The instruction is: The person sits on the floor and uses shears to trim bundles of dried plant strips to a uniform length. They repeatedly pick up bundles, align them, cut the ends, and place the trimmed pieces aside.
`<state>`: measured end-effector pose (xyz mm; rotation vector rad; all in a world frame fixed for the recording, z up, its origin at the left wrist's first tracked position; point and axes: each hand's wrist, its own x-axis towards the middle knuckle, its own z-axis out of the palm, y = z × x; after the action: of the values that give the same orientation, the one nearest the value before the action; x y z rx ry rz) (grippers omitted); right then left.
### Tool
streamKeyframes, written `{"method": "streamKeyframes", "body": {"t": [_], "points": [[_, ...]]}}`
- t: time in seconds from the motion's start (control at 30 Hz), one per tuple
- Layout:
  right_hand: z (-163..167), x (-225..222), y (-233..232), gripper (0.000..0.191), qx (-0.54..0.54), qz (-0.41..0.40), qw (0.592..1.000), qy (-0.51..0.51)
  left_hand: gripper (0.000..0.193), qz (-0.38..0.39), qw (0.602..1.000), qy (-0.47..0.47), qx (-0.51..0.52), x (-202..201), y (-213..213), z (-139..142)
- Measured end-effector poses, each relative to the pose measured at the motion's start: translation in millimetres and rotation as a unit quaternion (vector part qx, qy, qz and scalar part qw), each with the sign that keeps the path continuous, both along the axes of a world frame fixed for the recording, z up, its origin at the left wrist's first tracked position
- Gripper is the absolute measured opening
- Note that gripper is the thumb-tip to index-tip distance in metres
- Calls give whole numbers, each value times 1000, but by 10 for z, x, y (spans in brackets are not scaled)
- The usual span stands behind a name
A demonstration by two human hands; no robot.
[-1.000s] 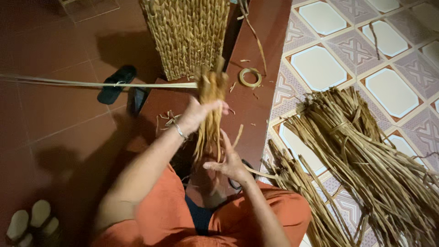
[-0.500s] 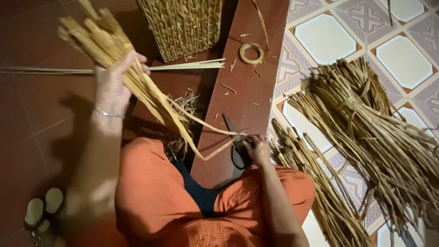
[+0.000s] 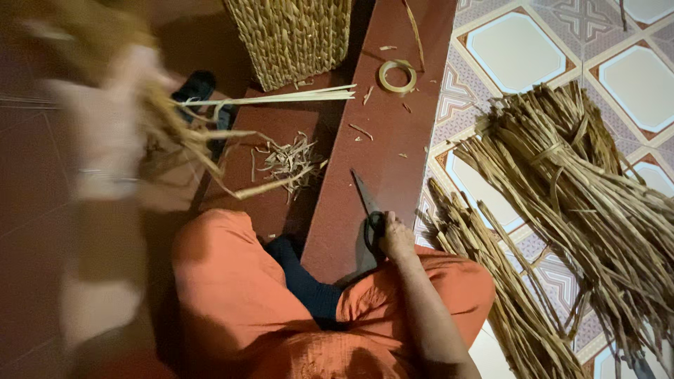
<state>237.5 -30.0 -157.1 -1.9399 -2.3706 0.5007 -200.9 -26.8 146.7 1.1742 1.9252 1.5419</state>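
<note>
My left hand is raised at the left, blurred by motion, and grips a bunch of dried straw strands that trail down to the right. My right hand rests on the red step beside my knee and holds the dark handles of a pair of scissors, whose blades lie on the step pointing away from me. I sit in orange trousers at the step's near end.
A woven straw basket stands at the top. Loose straw scraps and a tape roll lie on the red step. Big bundles of dried straw cover the tiled floor at right. A dark sandal lies at left.
My left hand has swung the straw bunch from in front of me up and out to the left. My right hand dropped to the step and took hold of the scissors.
</note>
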Motion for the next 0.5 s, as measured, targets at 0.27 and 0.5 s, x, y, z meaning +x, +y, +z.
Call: {"method": "streamKeyframes", "body": {"t": [0.27, 0.5], "points": [[180, -126, 54, 67, -32, -65, 990, 124, 59, -190, 936, -269, -123, 1300, 842, -986], [183, -88, 92, 42, -116, -131, 756, 631, 28, -301, 889, -312, -146, 1676, 1011, -1534]]}}
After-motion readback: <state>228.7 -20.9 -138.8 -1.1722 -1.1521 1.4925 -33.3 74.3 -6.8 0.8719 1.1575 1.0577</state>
